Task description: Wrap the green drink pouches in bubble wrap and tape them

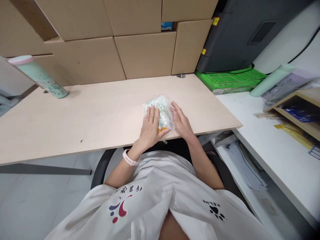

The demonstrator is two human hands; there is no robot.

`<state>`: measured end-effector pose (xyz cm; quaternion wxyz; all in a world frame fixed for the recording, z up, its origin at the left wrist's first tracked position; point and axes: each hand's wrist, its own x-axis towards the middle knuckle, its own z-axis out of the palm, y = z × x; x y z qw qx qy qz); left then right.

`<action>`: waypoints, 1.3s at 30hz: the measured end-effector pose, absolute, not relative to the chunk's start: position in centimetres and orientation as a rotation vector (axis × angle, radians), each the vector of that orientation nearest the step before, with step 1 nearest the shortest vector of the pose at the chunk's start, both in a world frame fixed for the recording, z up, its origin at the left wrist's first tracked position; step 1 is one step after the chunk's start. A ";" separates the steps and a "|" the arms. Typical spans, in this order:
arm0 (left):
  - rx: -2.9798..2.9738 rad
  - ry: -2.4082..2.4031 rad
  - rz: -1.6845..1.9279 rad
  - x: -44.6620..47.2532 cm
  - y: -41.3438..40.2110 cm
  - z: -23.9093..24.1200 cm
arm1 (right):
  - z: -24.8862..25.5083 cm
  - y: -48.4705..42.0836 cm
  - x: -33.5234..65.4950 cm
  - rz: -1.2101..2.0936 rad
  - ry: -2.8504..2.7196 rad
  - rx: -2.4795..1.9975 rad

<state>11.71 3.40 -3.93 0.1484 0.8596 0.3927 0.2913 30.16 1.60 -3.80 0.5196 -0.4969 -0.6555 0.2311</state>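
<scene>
A bubble-wrapped packet (163, 111) lies near the front edge of the desk; pale green and orange show through its clear wrap, but what is inside I cannot make out. My left hand (150, 125) rests flat on its left part, fingers stretched out and thumb lying across the lower edge. Along the packet's right side, my right hand (181, 121) touches the wrap with its fingers extended and slightly bent. A small end of clear wrap or tape hangs over the desk edge below.
Cardboard boxes (147, 55) are stacked along the back of the wooden desk (105, 113). A mint tumbler (42, 78) stands at the left. To the right are a green crate (232, 80), a dark grey case (240, 36) and a white side table (275, 140) with a wooden organizer (297, 100).
</scene>
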 end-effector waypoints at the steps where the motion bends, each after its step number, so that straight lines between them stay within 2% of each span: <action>1: 2.419 1.105 0.899 11.6 3.4 -4.0 | -3.8 1.5 30.2 0.549 -1.525 -1.176; 5: 2.105 1.075 1.106 11.8 2.7 -3.7 | -2.7 0.9 28.8 0.400 -1.625 -1.225; 12: 1.615 1.057 1.262 11.8 0.5 -2.7 | 0.4 -0.1 25.6 0.020 -1.884 -1.294; 18: 1.093 1.092 1.334 9.1 1.0 -3.7 | 0.6 -0.2 25.5 0.063 -1.725 -1.246; 21: 1.227 1.161 1.535 8.0 1.1 -3.5 | 0.1 0.1 26.7 0.187 -1.508 -1.269; 25: 1.747 1.240 1.744 7.4 0.1 -1.8 | -1.0 0.8 28.9 0.545 -1.097 -1.262; 27: 2.156 1.195 1.543 7.7 -0.6 -1.0 | -1.6 1.0 29.8 0.637 -0.927 -1.251; 30: 2.679 0.991 0.914 8.8 -1.0 -0.6 | -2.5 1.3 30.9 0.669 -0.794 -1.226; 32: 2.825 0.938 0.625 9.7 -0.8 -0.9 | -2.9 1.3 31.5 0.681 -0.728 -1.210; 35: 2.835 1.002 0.635 10.2 -0.1 -1.2 | -3.2 1.3 32.5 0.710 -0.661 -1.181; 39: 2.591 1.083 0.991 9.5 0.6 -1.1 | -3.0 1.4 33.7 0.655 -0.553 -1.158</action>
